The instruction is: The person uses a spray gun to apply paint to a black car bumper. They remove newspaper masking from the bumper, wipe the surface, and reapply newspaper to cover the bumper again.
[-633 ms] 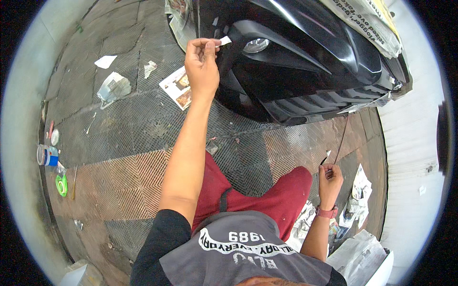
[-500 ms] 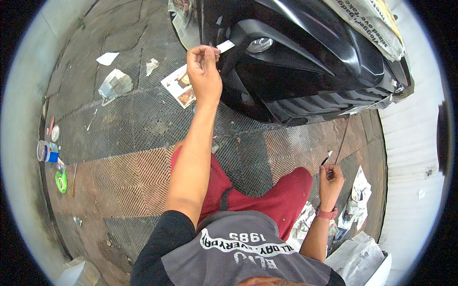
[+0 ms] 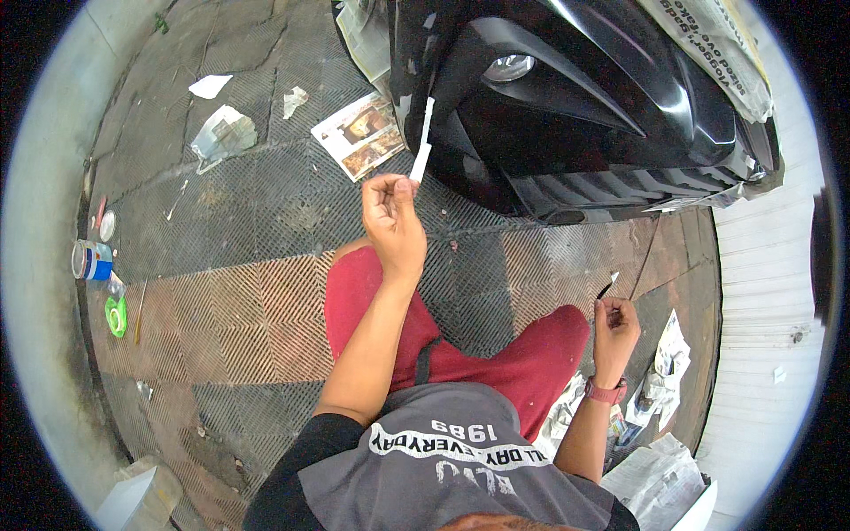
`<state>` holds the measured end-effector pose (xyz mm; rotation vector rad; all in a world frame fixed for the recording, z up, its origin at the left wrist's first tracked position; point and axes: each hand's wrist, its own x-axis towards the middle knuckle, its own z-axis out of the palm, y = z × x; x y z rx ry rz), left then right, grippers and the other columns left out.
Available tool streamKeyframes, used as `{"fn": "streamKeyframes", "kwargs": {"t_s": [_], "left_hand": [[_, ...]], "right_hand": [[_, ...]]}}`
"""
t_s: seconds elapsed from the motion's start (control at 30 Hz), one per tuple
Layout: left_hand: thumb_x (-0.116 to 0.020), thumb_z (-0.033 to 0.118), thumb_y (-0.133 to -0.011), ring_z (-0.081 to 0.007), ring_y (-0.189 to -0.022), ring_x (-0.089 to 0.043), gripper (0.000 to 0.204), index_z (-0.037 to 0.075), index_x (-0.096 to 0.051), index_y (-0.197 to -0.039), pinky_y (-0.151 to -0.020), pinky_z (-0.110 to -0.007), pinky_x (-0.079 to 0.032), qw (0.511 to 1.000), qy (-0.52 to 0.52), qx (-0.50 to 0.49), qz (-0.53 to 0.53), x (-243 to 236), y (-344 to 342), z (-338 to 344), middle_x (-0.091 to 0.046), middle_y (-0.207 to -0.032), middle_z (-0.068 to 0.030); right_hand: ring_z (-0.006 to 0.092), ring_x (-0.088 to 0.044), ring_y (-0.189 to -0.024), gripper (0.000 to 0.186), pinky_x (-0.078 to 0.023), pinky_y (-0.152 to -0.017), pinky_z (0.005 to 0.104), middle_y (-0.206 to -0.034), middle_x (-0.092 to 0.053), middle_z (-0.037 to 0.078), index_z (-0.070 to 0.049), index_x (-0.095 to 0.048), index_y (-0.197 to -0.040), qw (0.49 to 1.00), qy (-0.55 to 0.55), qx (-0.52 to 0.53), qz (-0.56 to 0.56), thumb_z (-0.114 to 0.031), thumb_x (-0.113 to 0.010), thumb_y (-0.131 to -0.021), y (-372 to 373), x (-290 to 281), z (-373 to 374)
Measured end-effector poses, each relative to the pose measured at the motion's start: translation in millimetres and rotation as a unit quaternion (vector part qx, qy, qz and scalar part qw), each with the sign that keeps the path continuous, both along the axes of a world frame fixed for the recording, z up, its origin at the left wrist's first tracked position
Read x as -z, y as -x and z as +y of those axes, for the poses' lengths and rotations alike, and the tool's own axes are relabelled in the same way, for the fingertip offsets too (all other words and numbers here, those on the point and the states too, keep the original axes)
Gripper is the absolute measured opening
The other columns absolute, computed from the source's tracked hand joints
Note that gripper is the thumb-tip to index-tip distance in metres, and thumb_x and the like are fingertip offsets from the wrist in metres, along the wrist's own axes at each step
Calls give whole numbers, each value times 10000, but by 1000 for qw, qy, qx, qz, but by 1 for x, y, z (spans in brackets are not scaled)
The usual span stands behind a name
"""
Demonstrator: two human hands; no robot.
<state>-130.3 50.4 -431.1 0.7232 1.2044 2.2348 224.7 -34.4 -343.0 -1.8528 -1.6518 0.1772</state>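
Observation:
My left hand (image 3: 394, 221) pinches a narrow white strip (image 3: 421, 159), seemingly tape, that runs up over the lower left edge of a glossy black vehicle body panel (image 3: 584, 124); I cannot tell if it is stuck there. A small oval lamp (image 3: 509, 67) sits in the panel, and newspaper (image 3: 708, 53) covers its upper right. My right hand (image 3: 614, 320), low on the right near my knee, grips a thin dark object (image 3: 607, 288) with a pale tip, too small to identify.
A printed page (image 3: 359, 137) lies beside the panel. A blue-labelled can (image 3: 91, 259), green roll (image 3: 116, 316) and thin stick (image 3: 139, 314) lie by the left wall (image 3: 49, 265). Crumpled paper (image 3: 666, 367) is at my right, before a white wall (image 3: 766, 265); a container (image 3: 137, 500) is lower left.
My left hand has come down and toward me from the panel, drawing out a longer length of the white strip. My right hand stays nearly in place.

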Motion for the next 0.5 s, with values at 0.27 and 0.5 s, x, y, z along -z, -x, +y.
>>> {"fn": "streamKeyframes", "kwargs": {"t_s": [0.27,0.5], "left_hand": [[-654,128,-1088,-152,-894,-687,157,-20,-600,-1076,-831,-296,-551,999,39,3,34,-11,-20,-34,-704,-945,-100],[-724,97,-1031,-175,-895,-729,115,-4,-678,-1063,-823,-331,-583,950,-41,227,213,-59,-64,-99,-747,-979,-112]], "right_hand": [[57,-498,-692,87,-422,-636,237,-810,-619,-22,-6,-691,-942,999,4,-19,30,-41,-770,-956,10,5,7],[72,-532,-736,78,-448,-679,245,-852,-629,-8,-18,-683,-957,995,23,-65,67,-23,-760,-946,25,-1,4]]}}
